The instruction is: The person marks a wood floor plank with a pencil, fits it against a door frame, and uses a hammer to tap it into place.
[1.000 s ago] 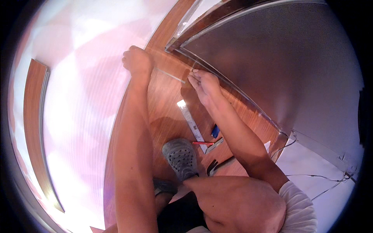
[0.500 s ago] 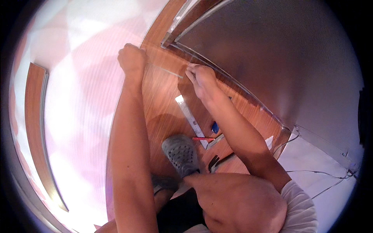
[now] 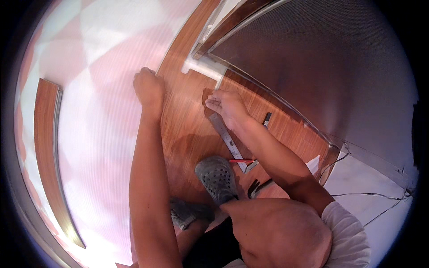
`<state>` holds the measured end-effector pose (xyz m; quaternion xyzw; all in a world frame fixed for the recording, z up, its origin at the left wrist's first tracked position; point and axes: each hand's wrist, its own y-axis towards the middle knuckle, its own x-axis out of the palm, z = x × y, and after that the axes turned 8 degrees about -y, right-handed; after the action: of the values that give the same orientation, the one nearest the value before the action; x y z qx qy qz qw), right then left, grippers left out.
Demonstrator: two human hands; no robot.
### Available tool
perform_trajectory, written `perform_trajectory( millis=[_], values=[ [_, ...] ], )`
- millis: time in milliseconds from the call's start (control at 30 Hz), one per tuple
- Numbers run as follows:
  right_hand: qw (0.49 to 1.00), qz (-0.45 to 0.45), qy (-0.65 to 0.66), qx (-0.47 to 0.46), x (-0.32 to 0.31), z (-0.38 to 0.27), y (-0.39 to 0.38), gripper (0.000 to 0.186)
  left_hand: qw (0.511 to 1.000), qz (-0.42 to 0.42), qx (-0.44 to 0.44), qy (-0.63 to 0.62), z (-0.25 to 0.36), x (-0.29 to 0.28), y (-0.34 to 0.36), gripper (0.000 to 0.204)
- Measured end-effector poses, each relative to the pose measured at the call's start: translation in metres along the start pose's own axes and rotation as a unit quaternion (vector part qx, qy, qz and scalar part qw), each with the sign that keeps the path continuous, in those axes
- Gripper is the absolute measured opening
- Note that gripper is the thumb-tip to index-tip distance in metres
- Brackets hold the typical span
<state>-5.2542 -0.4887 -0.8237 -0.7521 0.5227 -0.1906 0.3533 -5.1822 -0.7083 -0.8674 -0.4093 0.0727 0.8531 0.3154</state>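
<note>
Two hands; metal ruler half hidden

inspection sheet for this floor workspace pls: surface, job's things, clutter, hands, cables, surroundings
Surface: wood-look floor planks laid beside pale pink-white underlay.
Job's things: metal square ruler lies flat on the planks, one end under the right hand.
Clutter: red pencil by the ruler's corner; small dark tool and dark hand tool on the planks.
Hands: left hand fisted at the plank edge; right hand pressing on the ruler.
Cables: thin cords on the white floor at right.
Surroundings: loose plank at left; dark mesh panel; grey clog.
</note>
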Motion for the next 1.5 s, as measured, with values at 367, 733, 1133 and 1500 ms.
perform_trajectory(
  millis=[367, 733, 1133, 1500],
  values=[
    [0.639, 0.029, -0.598, -0.482, 0.006, -0.006, 0.03, 0.053, 1.0, 0.014, 0.006, -0.009, -0.01, 0.004, -0.003, 0.016],
    [0.707, 0.099, -0.511, -0.478, 0.026, -0.004, 0.034, 0.037, 0.998, -0.048, -0.031, 0.007, -0.022, -0.032, 0.003, 0.015],
    [0.69, 0.087, -0.528, -0.488, 0.039, 0.001, 0.034, 0.043, 0.997, -0.074, -0.007, -0.017, -0.034, -0.033, 0.008, 0.015],
    [0.637, 0.131, -0.575, -0.496, 0.02, 0.001, 0.052, 0.042, 0.996, -0.078, -0.019, -0.031, -0.036, -0.036, 0.009, 0.022]
  ],
)
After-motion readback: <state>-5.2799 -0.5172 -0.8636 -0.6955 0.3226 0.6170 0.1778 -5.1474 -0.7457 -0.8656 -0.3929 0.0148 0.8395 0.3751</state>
